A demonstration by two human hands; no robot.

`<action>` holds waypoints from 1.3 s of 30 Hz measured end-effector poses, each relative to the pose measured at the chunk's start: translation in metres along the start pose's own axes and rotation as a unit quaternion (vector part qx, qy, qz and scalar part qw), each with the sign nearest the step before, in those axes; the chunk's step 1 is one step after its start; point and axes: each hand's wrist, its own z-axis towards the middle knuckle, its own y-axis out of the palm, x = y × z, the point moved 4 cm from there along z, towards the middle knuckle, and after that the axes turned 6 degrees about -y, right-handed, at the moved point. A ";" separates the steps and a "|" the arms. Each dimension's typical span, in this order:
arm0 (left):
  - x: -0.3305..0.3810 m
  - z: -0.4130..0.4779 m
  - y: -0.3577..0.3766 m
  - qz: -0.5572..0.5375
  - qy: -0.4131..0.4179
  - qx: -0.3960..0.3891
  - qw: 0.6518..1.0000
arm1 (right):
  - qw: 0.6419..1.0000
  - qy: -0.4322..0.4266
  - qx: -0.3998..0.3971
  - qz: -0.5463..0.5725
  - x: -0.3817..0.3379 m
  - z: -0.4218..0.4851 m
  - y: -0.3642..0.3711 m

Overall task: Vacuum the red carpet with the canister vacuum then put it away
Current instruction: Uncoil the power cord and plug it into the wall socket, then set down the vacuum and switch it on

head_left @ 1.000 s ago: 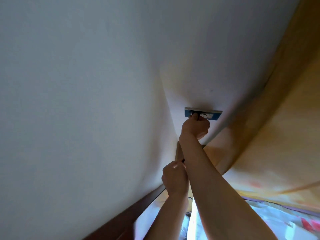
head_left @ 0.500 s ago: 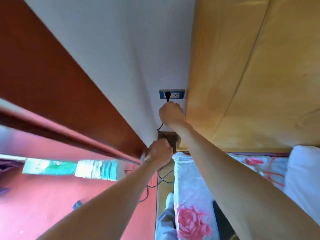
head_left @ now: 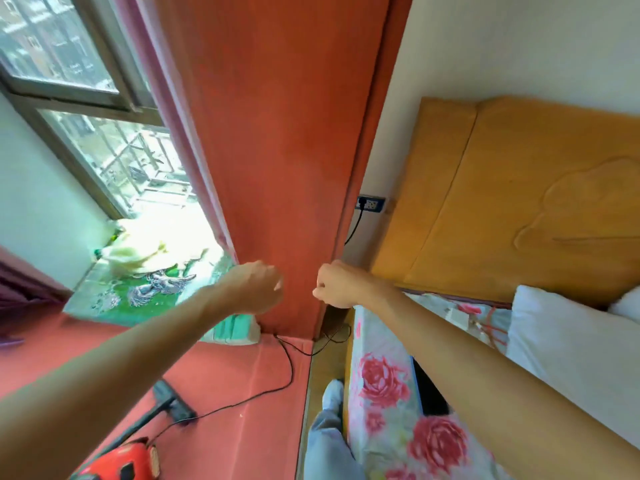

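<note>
Red carpet (head_left: pixel 225 393) covers the floor as far as the bed's floral sheet (head_left: pixel 381 393), with a tall red-brown wooden panel (head_left: pixel 277 133) standing at its far edge. The orange-red canister vacuum (head_left: pixel 121 462) sits at the carpet's near edge, its black floor nozzle (head_left: pixel 173 403) just beyond it, judged staged for work. The left hand (head_left: pixel 256 289) is blurred and its grip cannot be told. The right hand (head_left: pixel 337 284) has its fingers curled in and holds nothing visible. The thin black power cord (head_left: pixel 287 368) crosses the carpet to its far right corner, evidently to reach the blue wall socket (head_left: pixel 371 204), where a plug is seated.

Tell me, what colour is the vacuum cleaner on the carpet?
The vacuum cleaner is bright red with black parts, best seen in the head view, bottom left.
</note>
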 end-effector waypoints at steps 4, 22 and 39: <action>-0.078 -0.082 -0.008 0.016 -0.085 0.018 0.996 | 0.997 -0.068 -0.011 -0.043 -0.096 -0.002 0.012; -0.211 -0.380 0.095 -0.181 -0.443 0.007 0.878 | 0.891 -0.364 -0.078 -0.260 -0.373 0.016 0.102; -0.307 -0.549 0.214 -0.262 -0.520 -0.039 0.812 | 0.858 -0.398 -0.142 -0.290 -0.557 0.009 0.252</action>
